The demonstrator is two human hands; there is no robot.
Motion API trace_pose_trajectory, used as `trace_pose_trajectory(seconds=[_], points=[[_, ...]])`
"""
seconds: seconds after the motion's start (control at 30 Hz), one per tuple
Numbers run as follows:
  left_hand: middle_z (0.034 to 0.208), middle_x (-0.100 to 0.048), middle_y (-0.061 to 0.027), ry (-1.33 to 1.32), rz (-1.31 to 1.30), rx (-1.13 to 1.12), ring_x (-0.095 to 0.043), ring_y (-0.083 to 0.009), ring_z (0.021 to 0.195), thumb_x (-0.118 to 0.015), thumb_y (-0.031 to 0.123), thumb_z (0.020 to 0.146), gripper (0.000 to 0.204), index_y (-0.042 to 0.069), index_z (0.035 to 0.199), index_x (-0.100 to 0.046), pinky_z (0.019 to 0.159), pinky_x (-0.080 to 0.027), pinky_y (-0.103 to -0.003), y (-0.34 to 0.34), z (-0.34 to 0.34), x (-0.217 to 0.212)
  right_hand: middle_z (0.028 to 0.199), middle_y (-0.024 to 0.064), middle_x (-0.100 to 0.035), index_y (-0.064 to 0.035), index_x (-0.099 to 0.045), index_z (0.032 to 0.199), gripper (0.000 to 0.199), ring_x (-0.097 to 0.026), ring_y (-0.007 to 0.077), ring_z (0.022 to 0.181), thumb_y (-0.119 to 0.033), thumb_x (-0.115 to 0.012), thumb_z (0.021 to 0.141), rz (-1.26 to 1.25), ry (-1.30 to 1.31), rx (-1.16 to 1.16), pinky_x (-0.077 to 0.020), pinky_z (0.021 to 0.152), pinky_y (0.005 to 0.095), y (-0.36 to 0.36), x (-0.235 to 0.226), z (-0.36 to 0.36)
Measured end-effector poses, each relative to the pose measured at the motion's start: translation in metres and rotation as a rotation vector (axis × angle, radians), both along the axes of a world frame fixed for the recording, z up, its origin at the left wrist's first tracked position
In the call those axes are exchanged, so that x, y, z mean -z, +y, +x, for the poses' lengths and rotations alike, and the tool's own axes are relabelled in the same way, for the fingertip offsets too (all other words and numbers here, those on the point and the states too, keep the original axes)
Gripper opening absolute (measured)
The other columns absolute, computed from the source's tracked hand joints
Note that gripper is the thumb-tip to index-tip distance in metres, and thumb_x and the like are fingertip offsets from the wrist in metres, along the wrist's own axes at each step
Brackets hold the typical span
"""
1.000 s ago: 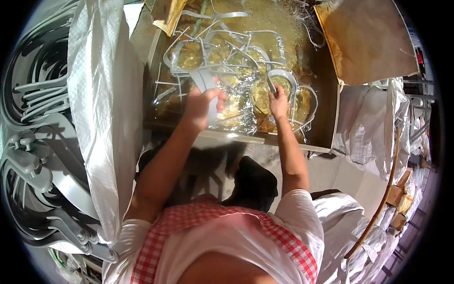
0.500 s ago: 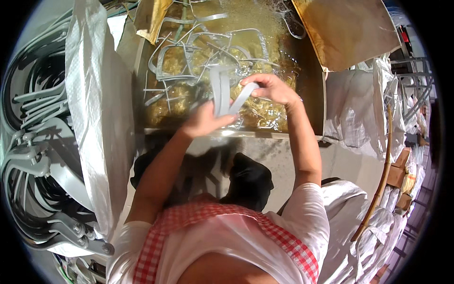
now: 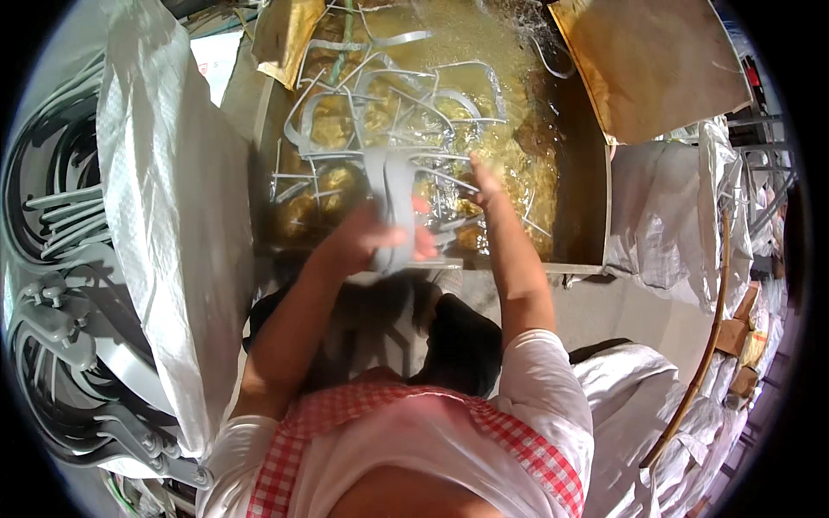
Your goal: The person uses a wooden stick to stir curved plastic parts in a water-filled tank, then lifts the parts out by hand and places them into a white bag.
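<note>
In my left hand (image 3: 367,235) I grip a small bunch of flat grey curved metal strips (image 3: 395,194), blurred by motion, its fingers wrapped round their lower part. They stand roughly upright at the near edge of a trough (image 3: 596,256) of yellowish liquid. To the right, my right hand (image 3: 486,185) is over the liquid with fingers apart, close to the ends of some thin strips; nothing plainly sits in it. Further back in the trough lies a tangle of similar bent grey strips (image 3: 376,112), partly in the liquid.
At the left, a white woven sack (image 3: 177,198) stands beside stacked dark grey curved metal parts (image 3: 65,328). A brownish sheet (image 3: 652,65) covers the trough's far right corner. White sacking (image 3: 639,397) and a bamboo stick (image 3: 710,345) are at the right.
The strip that was in my right hand has left it. My left hand has moved slightly nearer and left with its bunch. My right hand has shifted left and down over the liquid.
</note>
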State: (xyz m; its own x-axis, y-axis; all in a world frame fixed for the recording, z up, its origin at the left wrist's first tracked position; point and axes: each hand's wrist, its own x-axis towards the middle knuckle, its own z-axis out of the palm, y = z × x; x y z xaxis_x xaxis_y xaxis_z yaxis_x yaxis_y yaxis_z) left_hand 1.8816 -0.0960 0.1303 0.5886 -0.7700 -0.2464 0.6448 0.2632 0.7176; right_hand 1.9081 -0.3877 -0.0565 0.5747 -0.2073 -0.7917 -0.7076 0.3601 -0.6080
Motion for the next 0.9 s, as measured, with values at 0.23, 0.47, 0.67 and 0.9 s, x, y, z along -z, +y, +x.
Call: trace_pose_trajectory(seconds=[0.23, 0.47, 0.67, 0.9], points=[[0.065, -0.056, -0.0121, 0.000, -0.167, 0.093, -0.055, -0.0211, 0.054, -0.061, 0.020, 0.073, 0.045, 0.002, 0.111, -0.044, 0.049, -0.044, -0.032, 0.025, 0.000, -0.008, 0.095, 0.0198, -0.059, -0.0042, -0.054, 0.097, 0.046, -0.059, 0.0318, 0.075, -0.046, -0.059, 0.080, 0.399, -0.452, 0.337, -0.0522, 0.062, 0.0419, 0.037, 0.007, 0.021], [0.059, -0.054, -0.0081, -0.172, 0.120, 0.028, -0.052, -0.0174, 0.047, -0.058, 0.016, 0.074, 0.033, -0.003, 0.099, -0.049, 0.045, -0.042, -0.029, 0.025, 0.005, -0.032, 0.091, 0.0105, -0.054, -0.0026, -0.045, 0.100, 0.015, -0.055, 0.0191, 0.071, -0.009, -0.048, 0.087, 0.255, -0.393, 0.628, -0.0455, 0.057, 0.0302, -0.025, -0.041, 0.026], [0.062, -0.060, -0.0062, -0.091, 0.277, -0.466, -0.055, -0.0119, 0.049, -0.059, 0.008, 0.078, 0.010, -0.001, 0.075, -0.058, 0.046, -0.045, -0.026, 0.003, 0.010, -0.005, 0.080, 0.0060, -0.049, -0.0049, -0.053, 0.097, 0.021, -0.051, 0.0172, 0.066, -0.003, -0.054, 0.077, -1.091, -0.697, -0.409, -0.0424, 0.062, 0.0285, -0.002, -0.139, -0.022], [0.094, -0.060, -0.0126, -0.349, 0.194, -0.465, -0.059, -0.0173, 0.080, -0.058, -0.001, 0.079, 0.047, -0.004, 0.122, -0.040, 0.076, -0.048, -0.029, 0.000, 0.013, 0.000, 0.087, 0.0057, -0.059, -0.0052, -0.062, 0.098, 0.037, -0.056, 0.0159, 0.079, -0.019, -0.076, 0.066, -0.650, -0.763, -0.820, -0.0457, 0.070, 0.0272, 0.034, -0.219, -0.013]])
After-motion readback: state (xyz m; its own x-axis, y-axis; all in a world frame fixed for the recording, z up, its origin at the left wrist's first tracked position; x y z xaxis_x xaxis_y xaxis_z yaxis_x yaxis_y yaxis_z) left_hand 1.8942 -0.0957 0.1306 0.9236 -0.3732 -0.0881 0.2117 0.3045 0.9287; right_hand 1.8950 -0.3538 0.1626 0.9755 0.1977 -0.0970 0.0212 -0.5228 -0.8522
